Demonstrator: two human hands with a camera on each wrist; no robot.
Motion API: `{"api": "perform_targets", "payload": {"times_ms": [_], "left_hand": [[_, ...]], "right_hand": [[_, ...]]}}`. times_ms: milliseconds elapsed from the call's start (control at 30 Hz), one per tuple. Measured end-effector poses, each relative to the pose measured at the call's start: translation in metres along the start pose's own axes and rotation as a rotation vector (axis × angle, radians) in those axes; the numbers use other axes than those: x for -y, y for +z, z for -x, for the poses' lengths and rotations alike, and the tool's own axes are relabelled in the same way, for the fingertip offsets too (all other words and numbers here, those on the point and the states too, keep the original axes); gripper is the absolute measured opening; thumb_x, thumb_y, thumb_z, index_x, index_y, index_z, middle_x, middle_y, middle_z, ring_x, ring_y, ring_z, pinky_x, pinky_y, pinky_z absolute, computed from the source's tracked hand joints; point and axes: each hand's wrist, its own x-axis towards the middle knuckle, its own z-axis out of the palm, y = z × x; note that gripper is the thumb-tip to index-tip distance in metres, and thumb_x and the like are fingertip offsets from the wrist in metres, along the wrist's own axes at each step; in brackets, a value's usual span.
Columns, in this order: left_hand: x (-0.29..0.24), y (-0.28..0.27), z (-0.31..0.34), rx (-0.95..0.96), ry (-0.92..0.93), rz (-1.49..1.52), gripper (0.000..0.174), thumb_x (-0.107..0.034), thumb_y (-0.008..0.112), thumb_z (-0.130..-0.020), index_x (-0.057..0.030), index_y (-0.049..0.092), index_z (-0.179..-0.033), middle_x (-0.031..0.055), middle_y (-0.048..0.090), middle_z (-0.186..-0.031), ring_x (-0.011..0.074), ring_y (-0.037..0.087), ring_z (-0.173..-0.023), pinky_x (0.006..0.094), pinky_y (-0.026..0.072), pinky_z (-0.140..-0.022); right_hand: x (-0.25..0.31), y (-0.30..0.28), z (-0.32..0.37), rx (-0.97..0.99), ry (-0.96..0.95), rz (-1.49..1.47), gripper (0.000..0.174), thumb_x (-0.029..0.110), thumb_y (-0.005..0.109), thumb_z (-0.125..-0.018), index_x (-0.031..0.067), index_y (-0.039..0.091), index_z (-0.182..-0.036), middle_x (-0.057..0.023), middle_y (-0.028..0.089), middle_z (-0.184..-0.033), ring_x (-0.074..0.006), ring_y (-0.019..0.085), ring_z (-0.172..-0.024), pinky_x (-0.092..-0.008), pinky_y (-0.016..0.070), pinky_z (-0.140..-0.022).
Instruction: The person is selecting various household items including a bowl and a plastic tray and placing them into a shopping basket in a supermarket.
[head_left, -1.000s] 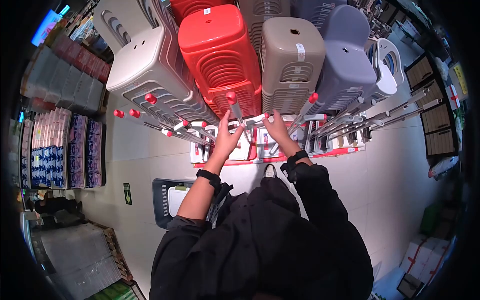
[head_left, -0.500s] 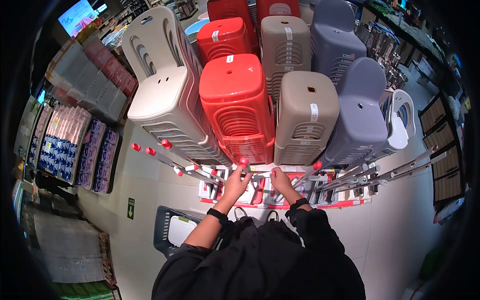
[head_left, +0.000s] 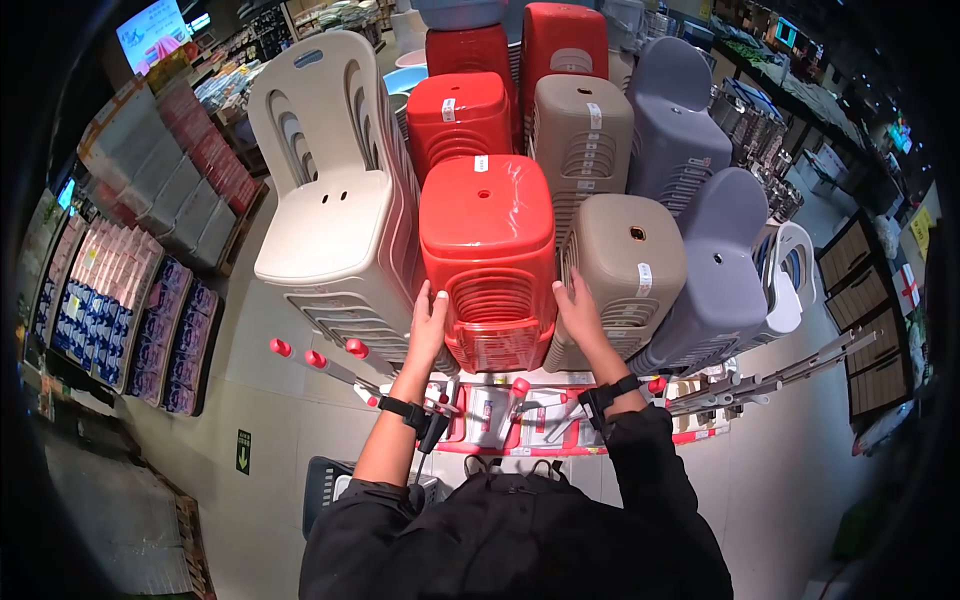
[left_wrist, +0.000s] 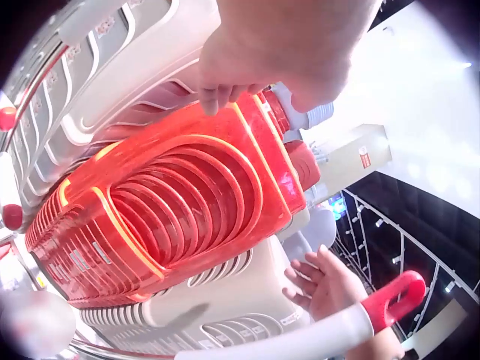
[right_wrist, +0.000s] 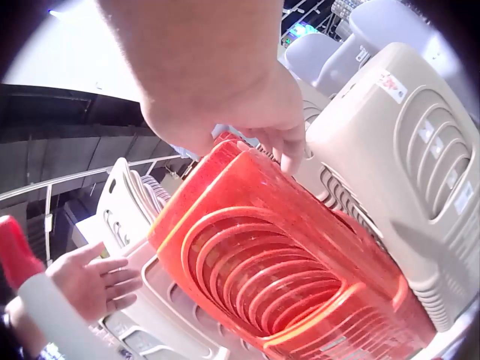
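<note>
A tall stack of glossy red plastic stools (head_left: pixel 487 225) stands in front of me, each seat with a small central hole. My left hand (head_left: pixel 428 325) is raised along its left side, fingers extended, right at the edge of the stack. On the opposite side my right hand (head_left: pixel 580 310) is held with fingers spread, between the red stack and a taupe stool stack (head_left: pixel 622 240). In the right wrist view, the right hand's fingertips reach over the red stools' upper edge. Both palms face inward, and neither hand holds anything.
Cream chairs (head_left: pixel 325 230) are stacked on the left, with grey-blue chairs (head_left: pixel 715 270) on the right. Poles with red-tipped white handles (head_left: pixel 325 365) rise in front of the stools, below my forearms. A grey basket (head_left: pixel 322 490) sits on the floor at lower left.
Both hands have left the red-tipped poles and moved up and forward to the two sides of the red stool stack. The head view has tilted up, showing more stools behind.
</note>
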Motion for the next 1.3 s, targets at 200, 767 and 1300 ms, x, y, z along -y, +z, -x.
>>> {"api": "perform_targets", "payload": {"times_ms": [200,767,1300], "left_hand": [[0.023,0.003,-0.071,-0.054,-0.047,0.220,0.075,-0.046,0.045,-0.099,0.0031,0.021,-0.151,0.0237,0.028,-0.155,0.0291,0.027,-0.144,0.0360,0.0227,-0.116],[0.033,0.022,-0.109,0.060,-0.129,0.047,0.083,-0.052,0.038,-0.099,0.0011,0.002,-0.153,0.0237,0.010,-0.159,0.0314,0.013,-0.148,0.0363,0.0158,-0.118],[-0.055,-0.025,0.029,0.270,0.207,-0.133,0.067,-0.036,0.049,-0.099,0.0031,0.026,-0.149,0.0272,0.034,-0.149,0.0357,0.032,-0.141,0.0397,0.0242,-0.115]], "right_hand": [[0.030,0.030,-0.074,-0.086,0.019,-0.050,0.074,0.041,0.051,-0.095,-0.0091,0.028,-0.145,-0.0320,0.040,-0.143,-0.0380,0.040,-0.136,-0.0399,0.0315,-0.112],[-0.007,0.046,-0.103,0.140,0.094,-0.326,0.085,0.050,0.046,-0.097,-0.0071,0.013,-0.150,-0.0286,0.033,-0.150,-0.0338,0.031,-0.142,-0.0357,0.0253,-0.114],[0.058,0.006,-0.034,-0.026,0.017,-0.176,0.066,0.042,0.045,-0.100,-0.0018,0.030,-0.148,-0.0254,0.048,-0.140,-0.0308,0.046,-0.132,-0.0364,0.0344,-0.109]]}}
